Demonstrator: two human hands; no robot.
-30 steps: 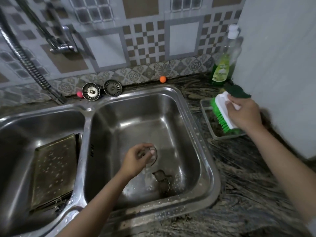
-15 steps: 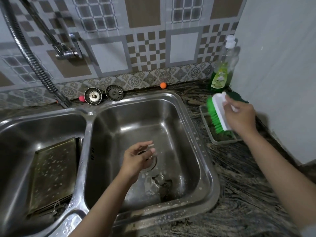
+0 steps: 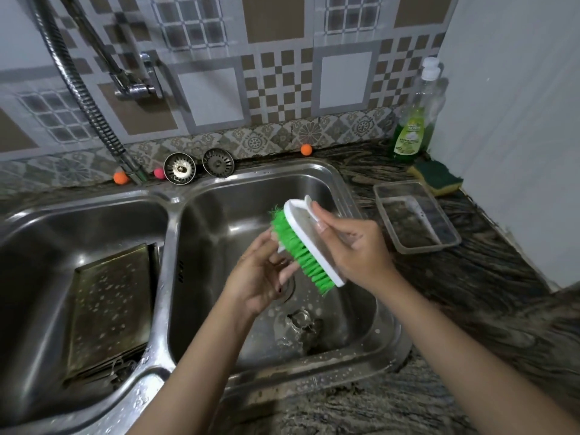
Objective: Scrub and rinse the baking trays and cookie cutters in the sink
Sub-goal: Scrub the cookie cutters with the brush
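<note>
Gripping the white-backed green brush (image 3: 306, 244) over the right sink basin (image 3: 354, 312), the right hand (image 3: 357, 249) meets the left hand (image 3: 262, 277), whose fingers curl around a small, mostly hidden object against the bristles.

right hand (image 3: 361, 249): grips white scrub brush (image 3: 309, 243), green bristles facing left hand
left hand (image 3: 262, 277): holds small item against bristles, item mostly hidden
right basin (image 3: 354, 196): cookie cutter (image 3: 299, 321) on floor
left basin (image 3: 37, 221): baking tray (image 3: 110, 309), soap-speckled
</note>
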